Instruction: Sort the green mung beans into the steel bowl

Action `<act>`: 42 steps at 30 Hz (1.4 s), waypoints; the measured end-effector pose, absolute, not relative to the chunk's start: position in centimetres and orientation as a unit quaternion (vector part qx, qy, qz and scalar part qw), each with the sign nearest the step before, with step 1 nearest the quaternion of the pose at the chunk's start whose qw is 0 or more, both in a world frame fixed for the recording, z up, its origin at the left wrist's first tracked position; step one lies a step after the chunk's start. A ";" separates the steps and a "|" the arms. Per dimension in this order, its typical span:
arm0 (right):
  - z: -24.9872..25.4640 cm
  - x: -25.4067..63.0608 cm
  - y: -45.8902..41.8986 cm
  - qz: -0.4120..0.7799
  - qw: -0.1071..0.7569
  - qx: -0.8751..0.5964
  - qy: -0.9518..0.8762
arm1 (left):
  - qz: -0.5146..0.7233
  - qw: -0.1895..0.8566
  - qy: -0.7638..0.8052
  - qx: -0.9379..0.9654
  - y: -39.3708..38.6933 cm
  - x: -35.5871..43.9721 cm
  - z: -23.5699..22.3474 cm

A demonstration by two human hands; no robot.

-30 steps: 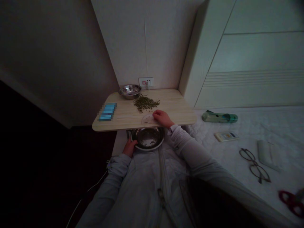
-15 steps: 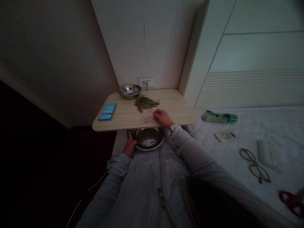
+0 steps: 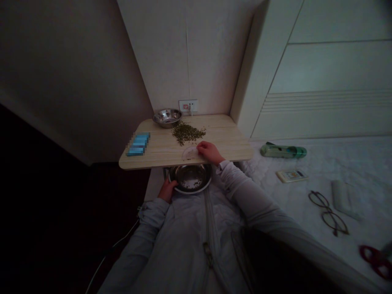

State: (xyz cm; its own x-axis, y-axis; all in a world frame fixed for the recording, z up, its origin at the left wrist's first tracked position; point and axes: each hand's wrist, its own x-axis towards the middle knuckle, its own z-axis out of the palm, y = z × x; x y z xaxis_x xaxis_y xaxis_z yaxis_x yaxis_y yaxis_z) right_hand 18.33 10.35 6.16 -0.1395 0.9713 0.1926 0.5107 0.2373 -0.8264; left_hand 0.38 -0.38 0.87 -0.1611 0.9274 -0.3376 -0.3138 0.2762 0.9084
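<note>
My left hand [image 3: 168, 190] grips the left rim of a steel bowl [image 3: 191, 189], held just below the front edge of a small wooden table [image 3: 226, 139]. A few dark bits lie in that bowl. Over the table's front part, my right hand [image 3: 210, 151] pinches a thin, clear, round plastic piece [image 3: 189, 152], which lies near the edge with a few grains by it. Behind it spreads a pile of small green grains [image 3: 187, 133], perhaps beans. A second steel bowl [image 3: 167, 118] stands at the back left, beside the pile.
A phone with a blurred blue screen [image 3: 139, 144] lies at the table's left. A wall socket [image 3: 188, 105] is behind. On the bed to the right lie a green bottle [image 3: 283, 151], another phone [image 3: 292, 176], glasses [image 3: 328, 212], a pale case [image 3: 346, 199] and red-handled scissors [image 3: 375, 259].
The clear plastic piece now lies flatter and shows its round shape more plainly, with the grains by it shifted slightly. My left hand and its bowl have stayed put.
</note>
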 end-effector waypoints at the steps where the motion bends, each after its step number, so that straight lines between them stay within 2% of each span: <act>1: 6.2 18.3 10.3 0.306 0.376 -0.537 -0.690 | 0.532 0.584 0.544 0.281 -0.4 0.4 0.8; 42: 6.5 18.4 10.1 0.309 0.353 -0.527 -0.709 | 0.535 0.588 0.532 0.292 -0.1 0.1 0.1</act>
